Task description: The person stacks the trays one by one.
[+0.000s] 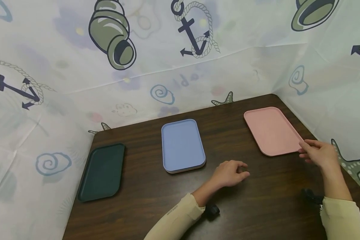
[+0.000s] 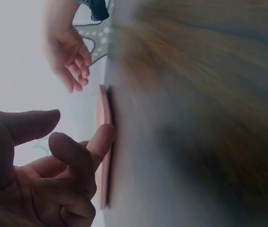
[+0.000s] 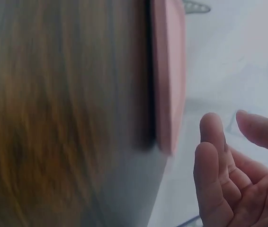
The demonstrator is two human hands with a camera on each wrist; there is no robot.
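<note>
A pink tray (image 1: 273,131) lies flat at the right end of the table. My right hand (image 1: 321,153) is at its near right corner; in the right wrist view the thumb and fingers (image 3: 212,165) are apart with nothing between them. My left hand (image 1: 229,173) hovers over the table between the pink tray and a blue tray (image 1: 183,143). Its fingers are loosely bent and hold nothing, as the left wrist view also shows. Beneath the blue tray, further rims show, so it looks like a stack.
A dark green tray (image 1: 103,171) lies on the left of the brown wooden table (image 1: 144,196). Printed cloth (image 1: 156,40) hangs behind the table and on both sides. Each wrist carries a small black device (image 1: 211,211).
</note>
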